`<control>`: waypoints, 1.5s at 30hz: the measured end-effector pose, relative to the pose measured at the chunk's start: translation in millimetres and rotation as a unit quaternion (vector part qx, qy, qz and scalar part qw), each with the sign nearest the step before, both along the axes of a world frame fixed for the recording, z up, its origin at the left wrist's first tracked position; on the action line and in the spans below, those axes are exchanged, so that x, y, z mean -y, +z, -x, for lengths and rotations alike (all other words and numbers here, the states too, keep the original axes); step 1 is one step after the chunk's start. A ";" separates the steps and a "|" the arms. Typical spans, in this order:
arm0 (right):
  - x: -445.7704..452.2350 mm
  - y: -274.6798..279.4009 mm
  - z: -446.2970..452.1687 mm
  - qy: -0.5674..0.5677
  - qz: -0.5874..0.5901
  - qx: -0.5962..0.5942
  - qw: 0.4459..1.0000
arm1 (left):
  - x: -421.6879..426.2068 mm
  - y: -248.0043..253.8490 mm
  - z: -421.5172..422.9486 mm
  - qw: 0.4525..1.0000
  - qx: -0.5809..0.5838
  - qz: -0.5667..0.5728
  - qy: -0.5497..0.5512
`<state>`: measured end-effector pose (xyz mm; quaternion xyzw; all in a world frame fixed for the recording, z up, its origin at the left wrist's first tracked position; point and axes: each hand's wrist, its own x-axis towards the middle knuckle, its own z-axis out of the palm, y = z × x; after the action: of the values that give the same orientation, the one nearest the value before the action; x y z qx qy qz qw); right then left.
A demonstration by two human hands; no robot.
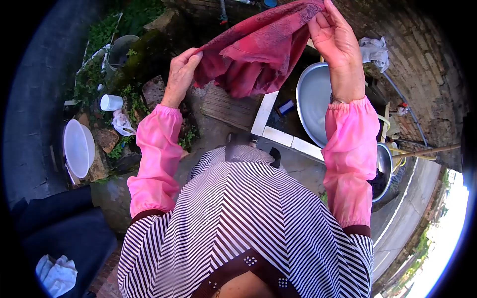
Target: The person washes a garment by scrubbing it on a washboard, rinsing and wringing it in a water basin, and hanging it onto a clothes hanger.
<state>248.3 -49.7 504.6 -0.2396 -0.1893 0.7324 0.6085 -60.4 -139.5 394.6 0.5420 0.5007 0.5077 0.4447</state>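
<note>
A dark red patterned cloth hangs stretched between my two hands, its lower part drooping in folds. My left hand pinches one end of it, thumb against fingers. At the other end, higher up, my right hand grips the cloth's edge near the fingertips, palm turned partly toward me. Both forearms wear pink sleeve covers. Just left of my right wrist is a large metal basin, partly hidden behind that arm.
A second metal basin with dark cloth stands at right. White-edged blocks frame a low basin area. At left are a white plastic tub, a white cup, rocks and plants. A brick wall runs along the right.
</note>
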 end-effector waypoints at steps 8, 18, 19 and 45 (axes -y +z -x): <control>-37.6 -44.8 -55.7 0.036 0.052 -0.016 0.998 | -10.3 62.4 7.2 0.991 0.127 -0.010 0.044; -25.4 -39.6 -54.0 0.037 0.055 -0.035 0.997 | -33.5 69.1 7.9 0.975 0.212 0.042 0.048; -29.2 -44.0 -58.1 0.027 0.066 -0.028 0.997 | -34.8 64.5 9.7 0.977 0.205 0.047 0.044; 126.7 -149.7 9.1 0.092 -0.138 0.677 0.718 | -42.0 78.0 -76.0 0.961 0.265 0.000 0.081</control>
<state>239.2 -176.4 354.9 -0.5663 -0.6704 0.3933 0.2742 15.6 -97.5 472.6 0.3454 0.4067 0.6680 0.5186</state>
